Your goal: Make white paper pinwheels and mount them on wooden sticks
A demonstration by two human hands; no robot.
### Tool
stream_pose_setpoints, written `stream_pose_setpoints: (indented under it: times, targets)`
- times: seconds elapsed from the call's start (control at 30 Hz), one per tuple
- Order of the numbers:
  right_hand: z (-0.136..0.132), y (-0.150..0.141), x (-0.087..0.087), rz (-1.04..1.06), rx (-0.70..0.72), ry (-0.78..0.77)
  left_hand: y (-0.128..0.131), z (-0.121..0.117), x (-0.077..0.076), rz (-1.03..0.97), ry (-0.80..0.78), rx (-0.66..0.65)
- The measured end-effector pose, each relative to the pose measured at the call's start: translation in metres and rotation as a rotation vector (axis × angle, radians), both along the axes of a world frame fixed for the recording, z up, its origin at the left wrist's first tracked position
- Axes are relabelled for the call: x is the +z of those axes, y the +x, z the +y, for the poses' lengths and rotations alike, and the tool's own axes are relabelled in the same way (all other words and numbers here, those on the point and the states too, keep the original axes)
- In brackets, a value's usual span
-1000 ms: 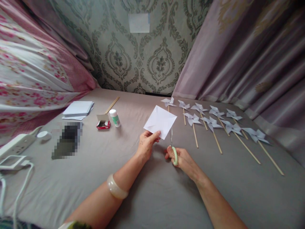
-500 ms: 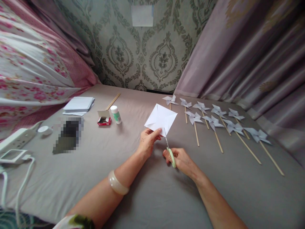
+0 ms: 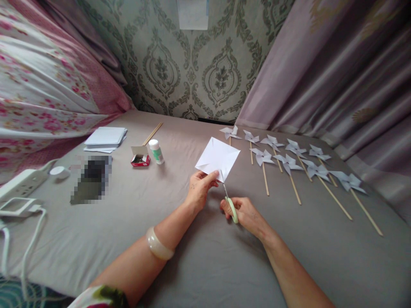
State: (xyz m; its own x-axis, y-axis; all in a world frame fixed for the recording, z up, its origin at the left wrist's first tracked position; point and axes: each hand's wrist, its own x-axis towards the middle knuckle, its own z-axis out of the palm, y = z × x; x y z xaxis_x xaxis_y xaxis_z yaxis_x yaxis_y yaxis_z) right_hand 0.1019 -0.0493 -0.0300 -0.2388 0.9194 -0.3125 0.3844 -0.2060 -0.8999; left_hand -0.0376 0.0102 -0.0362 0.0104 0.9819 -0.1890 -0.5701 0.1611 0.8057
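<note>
My left hand [image 3: 201,188] pinches a white square of paper [image 3: 218,156] by its near corner, thumb on top. The paper is held above the grey cloth, and cuts or creases show at its corners. In my right hand [image 3: 240,209] is a pair of scissors [image 3: 231,209] with pale green handles. The scissor blades reach the paper's near corner, just right of my left thumb. My fingers partly cover the handles.
Several paper pinwheels [image 3: 263,156] on wooden sticks lie at the right. On the left are a paper stack [image 3: 105,137], a red box [image 3: 140,160] of small dark items, a white-and-green bottle [image 3: 156,152], wooden sticks [image 3: 153,133], and a power strip [image 3: 24,185] with cables.
The view has shifted slightly. Both hands, the paper and the scissors keep nearly the same pose, with the blades still at the near corner.
</note>
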Motion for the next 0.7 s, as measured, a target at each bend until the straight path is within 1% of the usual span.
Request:
stream_pose_setpoints:
  times: [0.17, 0.43, 0.7]
  targets:
    - [0.0, -0.0001, 0.0003, -0.005, -0.013, -0.004, 0.0, 0.0011, -0.0039, -0.014, 0.02, 0.0]
    - [0.0007, 0.0, -0.0016, 0.007, -0.036, -0.009, 0.0006, -0.0005, -0.0012, 0.003, 0.004, 0.013]
    - [-0.0002, -0.0012, 0.0019, -0.003, -0.078, 0.007, -0.0002, 0.0002, -0.001, -0.001, 0.0, 0.01]
